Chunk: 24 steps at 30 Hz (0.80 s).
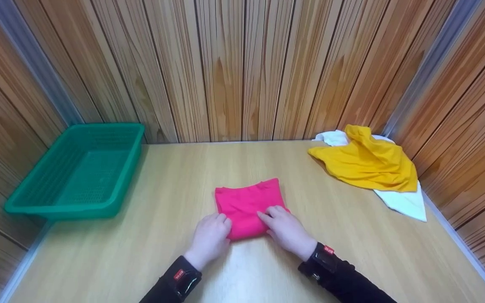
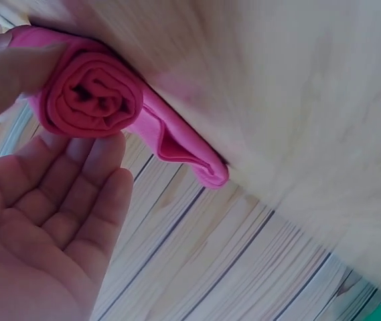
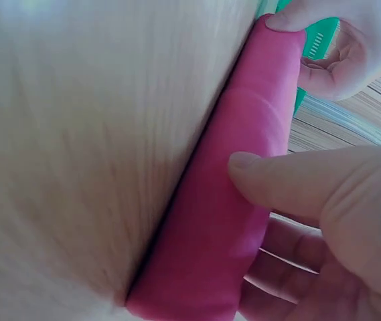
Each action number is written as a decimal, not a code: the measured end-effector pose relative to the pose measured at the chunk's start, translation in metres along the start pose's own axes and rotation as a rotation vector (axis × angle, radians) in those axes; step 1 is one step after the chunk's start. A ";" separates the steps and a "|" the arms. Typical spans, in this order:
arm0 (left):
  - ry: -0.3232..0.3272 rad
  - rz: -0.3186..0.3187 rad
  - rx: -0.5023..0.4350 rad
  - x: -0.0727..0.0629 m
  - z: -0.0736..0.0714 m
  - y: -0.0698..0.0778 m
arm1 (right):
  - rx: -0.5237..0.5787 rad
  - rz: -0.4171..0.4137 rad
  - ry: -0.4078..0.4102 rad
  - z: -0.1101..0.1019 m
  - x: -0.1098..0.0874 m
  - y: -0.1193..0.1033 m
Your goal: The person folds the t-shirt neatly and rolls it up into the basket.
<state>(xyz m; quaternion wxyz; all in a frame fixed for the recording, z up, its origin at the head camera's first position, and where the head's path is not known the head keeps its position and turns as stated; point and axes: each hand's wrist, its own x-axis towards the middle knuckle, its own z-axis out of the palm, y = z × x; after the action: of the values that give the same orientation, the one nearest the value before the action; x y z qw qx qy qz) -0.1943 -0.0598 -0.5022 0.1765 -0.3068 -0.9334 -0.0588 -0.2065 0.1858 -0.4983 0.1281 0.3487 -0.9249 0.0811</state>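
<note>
A pink cloth point(image 1: 249, 206) lies on the table in front of me, its near part wound into a roll and its far part still flat. The left wrist view shows the spiral end of the pink roll point(image 2: 96, 97). My left hand point(image 1: 211, 235) grips that left end, with the thumb on one side and the fingers curled on the other. Farther right along the roll, my right hand point(image 1: 286, 229) holds it between thumb and fingers. In the right wrist view the right thumb point(image 3: 270, 177) presses on the near face of the roll, with the fingers partly hidden behind it.
At the left stands a green plastic basket point(image 1: 116, 198) with perforated sides. A crumpled yellow cloth point(image 1: 369, 164) lies over a white cloth point(image 1: 406, 202) at the right. Wood-panelled walls point(image 1: 225, 71) enclose the table point(image 1: 162, 181) at the back and both sides.
</note>
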 end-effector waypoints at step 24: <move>-0.089 -0.063 -0.445 -0.003 0.000 -0.018 | 0.086 -0.040 -0.005 -0.001 -0.010 0.004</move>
<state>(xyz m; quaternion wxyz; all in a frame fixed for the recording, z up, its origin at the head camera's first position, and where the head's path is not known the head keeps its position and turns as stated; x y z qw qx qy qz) -0.2025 -0.0764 -0.5034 0.0609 -0.3110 -0.9134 -0.2553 -0.2018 0.1947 -0.5004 0.1124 0.3723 -0.9138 0.1172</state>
